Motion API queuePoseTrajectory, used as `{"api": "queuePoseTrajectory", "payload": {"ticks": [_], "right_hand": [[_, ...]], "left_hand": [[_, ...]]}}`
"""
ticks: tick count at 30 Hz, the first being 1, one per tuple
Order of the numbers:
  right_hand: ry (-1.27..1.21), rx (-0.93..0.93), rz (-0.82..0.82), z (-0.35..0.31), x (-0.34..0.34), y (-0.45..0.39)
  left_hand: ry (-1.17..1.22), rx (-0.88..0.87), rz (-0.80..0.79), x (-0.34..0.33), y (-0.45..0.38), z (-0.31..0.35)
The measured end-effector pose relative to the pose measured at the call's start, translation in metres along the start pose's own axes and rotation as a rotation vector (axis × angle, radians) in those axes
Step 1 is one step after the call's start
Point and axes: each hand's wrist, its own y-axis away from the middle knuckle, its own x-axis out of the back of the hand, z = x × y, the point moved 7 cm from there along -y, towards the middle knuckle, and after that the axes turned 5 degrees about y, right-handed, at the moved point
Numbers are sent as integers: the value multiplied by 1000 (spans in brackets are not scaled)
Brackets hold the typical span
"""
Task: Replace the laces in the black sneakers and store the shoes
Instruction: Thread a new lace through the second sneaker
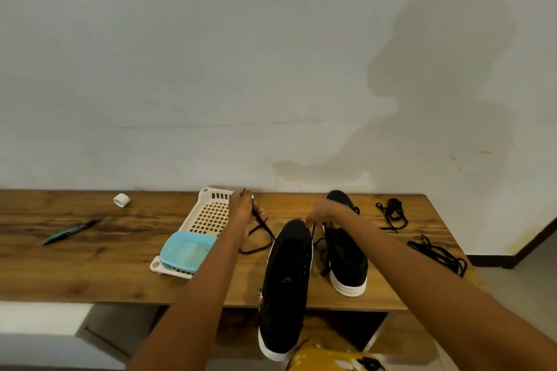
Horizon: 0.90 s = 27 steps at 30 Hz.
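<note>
I am lacing the nearer black canvas sneaker with a white sole [286,283], low in the centre of the frame, its heel in my lap. My left hand [241,208] pinches one end of the dark cord lace [259,235]; my right hand [324,215] pinches the other end at the toe. Next, I judge, each end must find its eyelet. The second black sneaker [346,253] stands just right of it on the brown wooden tabletop [90,268]; loose black laces [437,253] lie at right, before a pale wall [211,54].
</note>
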Motion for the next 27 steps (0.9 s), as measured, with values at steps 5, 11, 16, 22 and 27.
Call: {"api": "queuePoseTrajectory", "payload": {"ticks": [5, 11, 16, 22, 27], "right_hand": [[-206, 66, 97, -39, 106, 58], [-506, 207, 196, -77, 194, 140], [-682, 414, 381, -97, 235, 199], [-496, 465, 578, -93, 259, 244], [-491, 582, 720, -99, 285, 275]], "left_hand": [[-49, -68, -123, -40, 28, 81], [-157, -185, -256, -96, 83, 169], [-203, -270, -280, -129, 124, 229], [-176, -325, -251, -139, 154, 260], [-92, -339, -277, -154, 173, 278]]}}
